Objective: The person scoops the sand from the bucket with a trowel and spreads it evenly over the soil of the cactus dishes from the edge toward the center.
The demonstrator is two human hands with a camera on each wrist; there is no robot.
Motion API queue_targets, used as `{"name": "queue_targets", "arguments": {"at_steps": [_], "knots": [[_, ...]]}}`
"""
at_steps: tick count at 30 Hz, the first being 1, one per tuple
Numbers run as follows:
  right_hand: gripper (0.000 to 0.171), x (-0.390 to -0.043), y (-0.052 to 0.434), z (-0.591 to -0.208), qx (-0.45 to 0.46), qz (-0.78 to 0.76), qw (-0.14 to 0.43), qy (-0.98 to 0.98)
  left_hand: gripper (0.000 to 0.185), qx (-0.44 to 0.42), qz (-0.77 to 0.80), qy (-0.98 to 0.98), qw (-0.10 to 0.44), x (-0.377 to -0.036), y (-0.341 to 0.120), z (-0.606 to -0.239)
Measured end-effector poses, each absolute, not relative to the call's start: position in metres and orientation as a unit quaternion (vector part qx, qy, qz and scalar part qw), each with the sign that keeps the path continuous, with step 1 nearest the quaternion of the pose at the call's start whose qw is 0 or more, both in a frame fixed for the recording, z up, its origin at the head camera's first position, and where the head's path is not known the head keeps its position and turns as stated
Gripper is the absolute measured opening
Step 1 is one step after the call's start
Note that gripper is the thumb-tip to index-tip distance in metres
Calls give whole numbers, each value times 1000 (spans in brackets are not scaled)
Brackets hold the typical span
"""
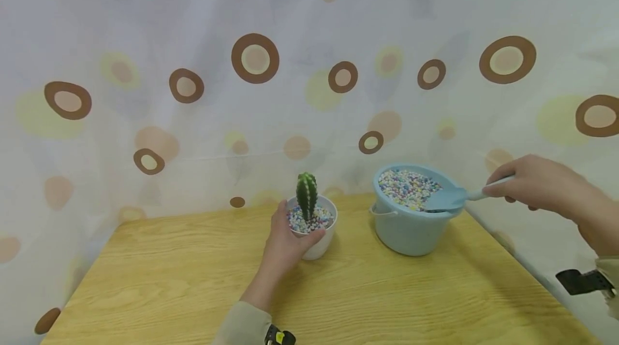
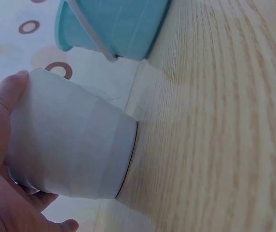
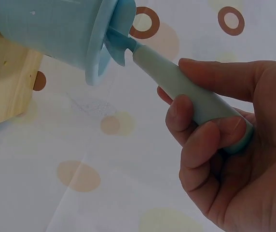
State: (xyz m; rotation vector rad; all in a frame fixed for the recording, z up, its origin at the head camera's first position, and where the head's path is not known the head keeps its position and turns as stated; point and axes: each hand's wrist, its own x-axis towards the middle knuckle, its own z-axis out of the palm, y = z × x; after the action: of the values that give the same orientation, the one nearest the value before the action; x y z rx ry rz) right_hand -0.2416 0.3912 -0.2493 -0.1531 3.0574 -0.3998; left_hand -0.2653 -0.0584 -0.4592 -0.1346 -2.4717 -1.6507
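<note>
White pot (image 1: 316, 237), holding a small green cactus (image 1: 307, 194) in coloured pebbles (image 1: 309, 222), is stood near the middle of a wooden table (image 1: 193, 286). It is gripped by the left hand (image 1: 284, 243), fingers and thumb curled round its side. Just to its right, a pale blue bucket (image 1: 408, 229) filled with the same pebbles is seen. A blue scoop (image 1: 447, 200) is held by its handle in the curled fingers of the right hand (image 1: 532, 184), its blade resting over the bucket's rim. A spotted curtain (image 1: 256, 60) is hung behind.
</note>
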Motion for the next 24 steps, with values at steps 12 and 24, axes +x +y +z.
{"name": "queue_targets", "arguments": {"at_steps": [12, 24], "knots": [[38, -248, 386, -264, -57, -177, 45, 982, 122, -44, -552, -828, 84, -268, -59, -462], [47, -245, 386, -284, -45, -194, 30, 979, 123, -42, -552, -828, 83, -266, -58, -462]]}}
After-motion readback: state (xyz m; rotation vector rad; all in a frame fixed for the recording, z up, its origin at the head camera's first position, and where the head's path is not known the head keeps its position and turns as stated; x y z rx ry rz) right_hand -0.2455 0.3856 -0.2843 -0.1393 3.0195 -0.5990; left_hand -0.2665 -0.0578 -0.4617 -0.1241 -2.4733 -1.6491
